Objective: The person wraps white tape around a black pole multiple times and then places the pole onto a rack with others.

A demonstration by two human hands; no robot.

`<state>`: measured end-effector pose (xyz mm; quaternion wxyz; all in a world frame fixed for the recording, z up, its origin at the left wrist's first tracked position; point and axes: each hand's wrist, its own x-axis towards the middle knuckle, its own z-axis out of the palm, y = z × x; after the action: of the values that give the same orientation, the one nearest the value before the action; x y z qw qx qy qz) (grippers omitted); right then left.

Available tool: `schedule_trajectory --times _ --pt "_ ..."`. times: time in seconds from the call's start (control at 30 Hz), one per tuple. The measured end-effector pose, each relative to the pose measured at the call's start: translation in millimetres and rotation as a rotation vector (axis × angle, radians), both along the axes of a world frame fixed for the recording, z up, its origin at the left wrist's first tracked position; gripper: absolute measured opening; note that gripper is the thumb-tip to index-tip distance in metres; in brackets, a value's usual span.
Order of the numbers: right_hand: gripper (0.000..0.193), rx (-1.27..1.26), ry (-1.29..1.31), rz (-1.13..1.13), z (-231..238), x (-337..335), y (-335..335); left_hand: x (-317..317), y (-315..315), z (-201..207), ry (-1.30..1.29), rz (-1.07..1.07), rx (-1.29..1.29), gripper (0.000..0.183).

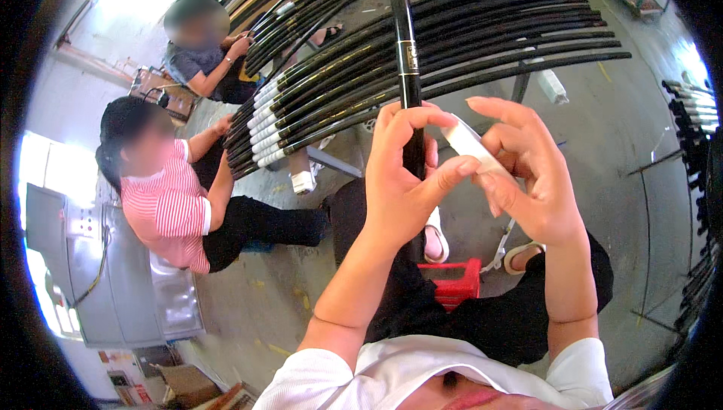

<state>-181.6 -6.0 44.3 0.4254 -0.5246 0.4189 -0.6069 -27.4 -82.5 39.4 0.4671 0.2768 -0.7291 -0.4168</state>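
A glossy black pole [407,64] with thin gold bands stands upright in front of me, its top beyond the upper edge. My left hand [398,173] is closed around its lower part, the other fingers showing behind it. The left thumb and index fingertip also reach a white tape strip [468,145] just right of the pole. My right hand [536,176] pinches the strip's lower end between thumb and curled fingers, its index finger raised. Whether the strip comes off a roll is hidden by the right fingers.
Many black poles [482,33] lie side by side on a rack, some with white-wrapped sections [269,135]. Two people sit at left, one in a striped shirt [162,210]. Below me is a red stool [456,282]. More poles [691,131] stack at far right.
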Motion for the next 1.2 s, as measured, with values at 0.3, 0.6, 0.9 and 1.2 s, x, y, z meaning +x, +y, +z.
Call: schedule_trajectory --times 0.3,0.6,0.9,1.2 --pt "0.053 -0.130 0.192 -0.004 9 -4 7 -3 19 15 0.022 0.067 0.224 0.024" --pt "0.010 -0.047 0.535 -0.167 1 -6 5 8 23 17 -0.183 0.047 -0.102 0.018" --pt "0.009 -0.117 0.485 -0.267 16 1 15 25 44 -2 -0.113 0.030 0.103 0.051" --pt "0.018 -0.097 0.420 -0.172 20 15 20 26 61 -13 -0.157 -0.019 0.016 0.056"
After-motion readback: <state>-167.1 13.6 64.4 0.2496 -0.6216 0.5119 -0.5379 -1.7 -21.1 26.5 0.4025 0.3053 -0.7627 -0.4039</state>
